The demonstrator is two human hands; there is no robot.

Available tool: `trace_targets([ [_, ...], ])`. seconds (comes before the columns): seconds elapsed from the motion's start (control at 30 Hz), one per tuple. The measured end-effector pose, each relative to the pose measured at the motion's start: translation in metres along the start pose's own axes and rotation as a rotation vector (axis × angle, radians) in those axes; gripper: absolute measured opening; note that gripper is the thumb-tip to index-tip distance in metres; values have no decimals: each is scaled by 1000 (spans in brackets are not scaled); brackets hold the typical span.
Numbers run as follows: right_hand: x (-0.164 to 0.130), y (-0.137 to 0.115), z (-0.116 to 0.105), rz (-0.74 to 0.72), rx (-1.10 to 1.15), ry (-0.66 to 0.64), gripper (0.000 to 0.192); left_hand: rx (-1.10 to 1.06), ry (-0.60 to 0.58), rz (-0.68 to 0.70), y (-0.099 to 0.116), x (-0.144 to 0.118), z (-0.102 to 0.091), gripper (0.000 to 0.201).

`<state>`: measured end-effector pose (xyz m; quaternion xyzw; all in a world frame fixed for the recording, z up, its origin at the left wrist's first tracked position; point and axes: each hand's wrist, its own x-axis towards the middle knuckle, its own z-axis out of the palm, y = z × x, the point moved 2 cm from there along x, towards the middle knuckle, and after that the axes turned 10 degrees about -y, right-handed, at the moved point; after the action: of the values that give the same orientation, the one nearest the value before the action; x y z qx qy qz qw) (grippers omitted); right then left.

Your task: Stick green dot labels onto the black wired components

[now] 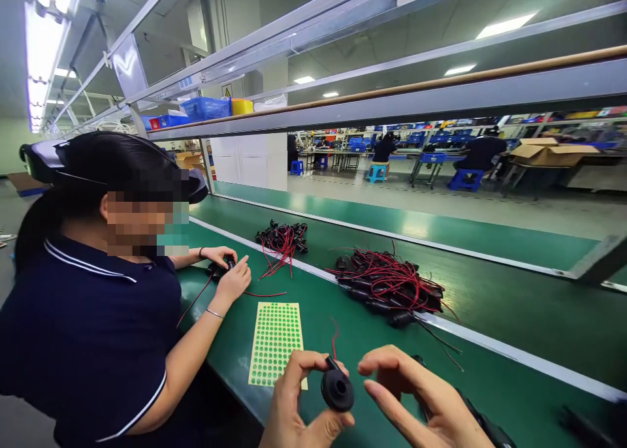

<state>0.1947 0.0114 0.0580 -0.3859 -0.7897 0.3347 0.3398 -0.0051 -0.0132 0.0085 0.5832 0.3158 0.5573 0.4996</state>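
Between the thumb and fingers of my left hand point(306, 402) is a round black part with a hole in its middle point(337, 389). A thin red wire point(335, 340) shows behind it. Just to the right, my right hand point(416, 396) is apart from the part, its thumb and forefinger spread with nothing between them. Under my left hand's far side lies a yellow sheet of green round stickers point(277, 337). Black parts point(482, 422) lie on the table beyond my right hand, partly hidden by it.
A large pile of black parts with red wires point(392, 281) lies ahead, with a smaller pile point(283, 239) to its left. At my left a co-worker point(98, 317) handles a similar black part. A metal shelf point(372, 98) spans above the green table point(490, 291).
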Motion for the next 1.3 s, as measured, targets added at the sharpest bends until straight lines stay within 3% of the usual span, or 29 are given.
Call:
trace_targets([
  [0.1,-1,-5,-6,119,163,-70,23,105,-37,81,-3,-3,2,39],
  [0.2,0,-12,-9,234,340,-184,28,106,-92,69,-9,-6,3,37],
  [0.37,2,-18,-11,259,469,-285,33,37,-157,23,-15,-10,4,38],
  [0.53,3,-20,-12,212,465,-285,26,-19,-199,-42,-15,-10,6,38],
  [0.67,3,-22,-12,192,407,-275,16,-21,-299,-52,-17,-7,2,37],
  [0.9,-1,-28,-12,192,324,-233,17,24,-367,-79,-21,-10,-2,40],
  [1.13,0,-26,-11,167,228,-216,18,18,-367,-117,-19,-10,-1,39],
  [1.3,3,-26,-16,101,162,-142,19,-270,-294,-127,-11,-10,7,40],
])
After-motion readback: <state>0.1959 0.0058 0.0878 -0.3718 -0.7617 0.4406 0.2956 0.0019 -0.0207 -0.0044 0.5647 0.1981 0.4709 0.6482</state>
